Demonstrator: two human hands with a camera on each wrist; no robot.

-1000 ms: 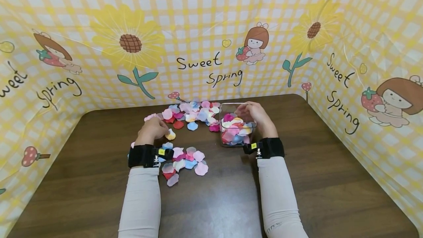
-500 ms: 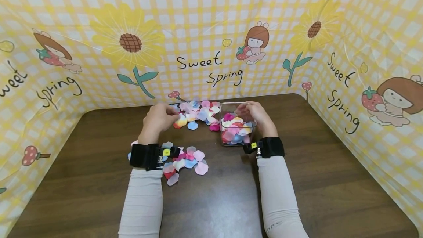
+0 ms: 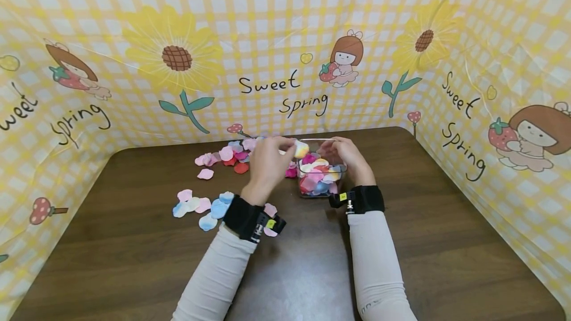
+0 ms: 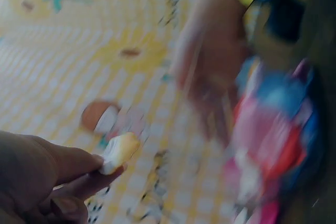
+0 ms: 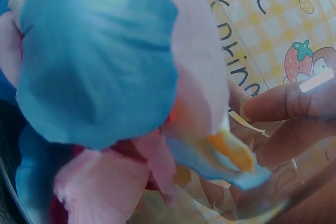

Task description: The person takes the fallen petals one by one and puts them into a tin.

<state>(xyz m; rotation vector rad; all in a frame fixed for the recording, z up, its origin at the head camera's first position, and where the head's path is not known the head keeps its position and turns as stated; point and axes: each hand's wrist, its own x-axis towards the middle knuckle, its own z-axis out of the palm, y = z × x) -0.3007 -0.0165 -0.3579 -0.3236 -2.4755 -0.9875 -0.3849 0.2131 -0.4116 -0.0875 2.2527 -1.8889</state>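
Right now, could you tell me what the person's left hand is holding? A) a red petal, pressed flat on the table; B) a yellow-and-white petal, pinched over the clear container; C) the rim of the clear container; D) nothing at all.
B: the left hand pinches a yellow-and-white petal just above the clear container, which the right hand steadies.

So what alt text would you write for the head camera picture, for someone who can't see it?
A person's left hand pinches a yellow-white petal over a clear box of coloured petals, which the right hand holds. More petals lie scattered on the brown table, in front of a yellow checked backdrop printed "Sweet Spring".
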